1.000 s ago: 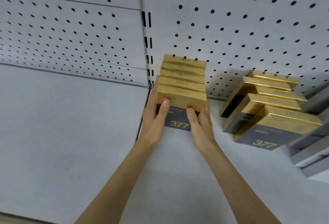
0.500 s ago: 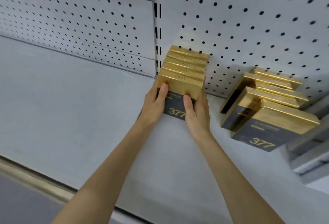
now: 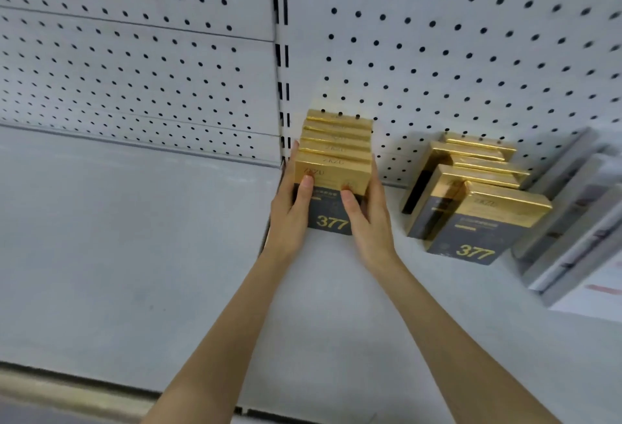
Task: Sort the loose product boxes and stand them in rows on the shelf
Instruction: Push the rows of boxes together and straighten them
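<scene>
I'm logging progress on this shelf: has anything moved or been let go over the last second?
Nothing visibly moved; only the camera's view shifted. The left hand and right hand still press the sides of the standing row of gold boxes, thumbs on the front box. The leaning gold boxes at right stay untouched on the shelf.

Reaching toward the far side, the left hand and right hand face each other (palms inward). Fingers lie straight; both thumbs point away between the palms.
</scene>
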`<state>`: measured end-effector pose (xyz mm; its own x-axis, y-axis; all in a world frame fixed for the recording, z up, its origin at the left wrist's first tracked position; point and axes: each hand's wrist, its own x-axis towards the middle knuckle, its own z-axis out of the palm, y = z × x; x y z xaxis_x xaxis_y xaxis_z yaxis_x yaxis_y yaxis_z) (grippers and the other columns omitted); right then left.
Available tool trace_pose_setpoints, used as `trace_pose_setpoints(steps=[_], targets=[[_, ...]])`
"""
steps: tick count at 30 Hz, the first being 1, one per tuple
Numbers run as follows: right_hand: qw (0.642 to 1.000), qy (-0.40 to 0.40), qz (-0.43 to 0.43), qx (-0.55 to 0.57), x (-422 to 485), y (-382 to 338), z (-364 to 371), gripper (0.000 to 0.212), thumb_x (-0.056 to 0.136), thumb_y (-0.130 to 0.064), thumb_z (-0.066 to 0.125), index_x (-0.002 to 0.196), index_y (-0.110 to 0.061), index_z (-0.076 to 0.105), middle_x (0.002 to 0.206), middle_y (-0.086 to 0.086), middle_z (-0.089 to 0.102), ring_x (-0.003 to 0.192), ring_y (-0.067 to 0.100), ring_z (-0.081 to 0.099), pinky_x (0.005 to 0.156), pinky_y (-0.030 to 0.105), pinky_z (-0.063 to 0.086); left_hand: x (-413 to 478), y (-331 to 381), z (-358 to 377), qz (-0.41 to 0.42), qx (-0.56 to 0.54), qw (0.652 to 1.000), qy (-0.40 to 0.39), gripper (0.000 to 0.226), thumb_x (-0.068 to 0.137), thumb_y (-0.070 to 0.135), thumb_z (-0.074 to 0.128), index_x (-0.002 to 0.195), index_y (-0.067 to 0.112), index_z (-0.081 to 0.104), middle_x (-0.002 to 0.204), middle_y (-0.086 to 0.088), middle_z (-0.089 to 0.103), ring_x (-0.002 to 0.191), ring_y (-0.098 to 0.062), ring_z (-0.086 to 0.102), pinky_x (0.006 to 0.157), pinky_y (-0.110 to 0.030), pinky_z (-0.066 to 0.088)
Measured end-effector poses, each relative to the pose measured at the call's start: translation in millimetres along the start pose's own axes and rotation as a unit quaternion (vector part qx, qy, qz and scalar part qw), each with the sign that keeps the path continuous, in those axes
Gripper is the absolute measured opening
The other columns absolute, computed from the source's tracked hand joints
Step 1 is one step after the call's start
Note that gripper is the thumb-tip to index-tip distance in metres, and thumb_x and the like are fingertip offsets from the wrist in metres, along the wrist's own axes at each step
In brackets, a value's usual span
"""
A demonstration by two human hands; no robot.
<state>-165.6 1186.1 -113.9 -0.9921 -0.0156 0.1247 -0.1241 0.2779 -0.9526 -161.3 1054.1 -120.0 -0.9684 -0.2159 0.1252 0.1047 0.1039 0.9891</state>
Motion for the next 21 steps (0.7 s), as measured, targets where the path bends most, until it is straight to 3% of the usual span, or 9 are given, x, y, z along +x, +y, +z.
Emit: trace_pose_setpoints(steps=[6, 8, 10, 11, 12, 14, 17, 19, 21], targets=[[0.999, -0.016, 0.032, -0.010, -13.5, -14.5, -3.3, 0.073, 0.085, -0.073, 0.043, 0.148, -0.046, 0.020, 0.153, -0.011, 0.032, 0.142, 0.013, 0.029, 0.112, 0.053, 0.032, -1.4, 13.6, -16.7, -0.012, 0.005, 0.999, -0.052, 0.065, 0.090, 0.053, 0.043, 0.147, 0.023, 0.034, 0.141, 0.002, 0.051, 0.124, -0.006, 0.051, 0.102, -0.026, 0.045], [0.999, -0.014, 0.013, -0.049, -26.1, -35.6, -15.7, 0.061, 0.090, -0.060, 0.044, 0.145, -0.052, 0.017, 0.155, -0.018, 0.026, 0.144, 0.005, 0.020, 0.119, 0.045, 0.024, -7.2, 24.8, -21.0, -0.010, 0.006, 0.999, -0.035, 0.060, 0.091, 0.049, 0.044, 0.147, 0.030, 0.032, 0.145, 0.012, 0.045, 0.127, 0.003, 0.045, 0.104, -0.018, 0.041], [0.993, 0.027, -0.057, -0.097, -43.0, -52.3, -40.4, 0.054, 0.093, -0.043, 0.049, 0.141, -0.049, 0.025, 0.147, -0.027, 0.029, 0.140, -0.001, 0.024, 0.117, 0.027, 0.024, -11.8, 40.1, -22.1, 0.050, 0.077, 0.995, 0.041, 0.054, 0.093, 0.046, 0.043, 0.144, 0.029, 0.034, 0.140, 0.022, 0.040, 0.128, 0.011, 0.037, 0.104, -0.009, 0.031], [0.981, 0.071, -0.114, -0.137, -51.1, -58.5, -56.7, 0.052, 0.093, -0.037, 0.053, 0.140, -0.045, 0.032, 0.144, -0.025, 0.033, 0.138, 0.001, 0.028, 0.113, 0.019, 0.025, -14.1, 49.5, -20.5, 0.107, 0.127, 0.982, 0.086, 0.050, 0.096, 0.042, 0.043, 0.142, 0.024, 0.037, 0.136, 0.018, 0.041, 0.127, 0.008, 0.037, 0.103, -0.008, 0.029], [0.961, 0.121, -0.168, -0.181, -56.6, -60.7, -73.7, 0.051, 0.093, -0.032, 0.055, 0.140, -0.039, 0.038, 0.143, -0.019, 0.037, 0.135, 0.004, 0.031, 0.109, 0.012, 0.025, -16.3, 59.7, -16.8, 0.166, 0.163, 0.966, 0.116, 0.046, 0.097, 0.037, 0.043, 0.139, 0.018, 0.041, 0.132, 0.012, 0.043, 0.125, 0.000, 0.039, 0.103, -0.010, 0.029], [0.927, 0.206, -0.198, -0.243, -57.6, -58.8, -108.4, 0.053, 0.090, -0.027, 0.061, 0.140, -0.027, 0.044, 0.142, -0.003, 0.040, 0.131, 0.009, 0.032, 0.106, 0.006, 0.022, -18.8, 81.6, -0.2, 0.246, 0.173, 0.949, 0.093, 0.041, 0.097, 0.030, 0.042, 0.132, 0.010, 0.047, 0.127, 0.001, 0.046, 0.121, -0.013, 0.044, 0.101, -0.015, 0.034], [0.943, 0.224, -0.060, -0.237, -46.1, -49.5, -149.1, 0.072, 0.086, -0.027, 0.071, 0.147, -0.025, 0.033, 0.151, 0.002, 0.033, 0.139, 0.011, 0.023, 0.113, 0.021, 0.023, -22.6, 107.2, 41.6, 0.238, 0.125, 0.962, -0.047, 0.043, 0.096, 0.036, 0.043, 0.132, 0.014, 0.048, 0.131, -0.003, 0.046, 0.120, -0.016, 0.048, 0.093, -0.010, 0.039], [0.955, 0.215, 0.025, -0.205, -35.2, -42.7, -165.4, 0.086, 0.082, -0.031, 0.073, 0.151, -0.027, 0.021, 0.157, -0.002, 0.026, 0.145, 0.015, 0.020, 0.114, 0.037, 0.025, -27.1, 115.0, 71.9, 0.201, 0.149, 0.963, -0.101, 0.050, 0.096, 0.046, 0.041, 0.140, 0.021, 0.040, 0.140, 0.005, 0.037, 0.131, 0.001, 0.032, 0.102, -0.008, 0.032], [0.970, 0.188, 0.068, -0.138, -24.0, -38.2, -175.6, 0.092, 0.080, -0.032, 0.073, 0.152, -0.031, 0.015, 0.158, -0.004, 0.025, 0.145, 0.017, 0.023, 0.113, 0.041, 0.029, -28.9, 113.0, 98.6, 0.159, 0.187, 0.962, -0.124, 0.063, 0.093, 0.055, 0.039, 0.147, 0.026, 0.026, 0.144, 0.017, 0.025, 0.127, 0.024, 0.008, 0.100, 0.003, 0.015]])
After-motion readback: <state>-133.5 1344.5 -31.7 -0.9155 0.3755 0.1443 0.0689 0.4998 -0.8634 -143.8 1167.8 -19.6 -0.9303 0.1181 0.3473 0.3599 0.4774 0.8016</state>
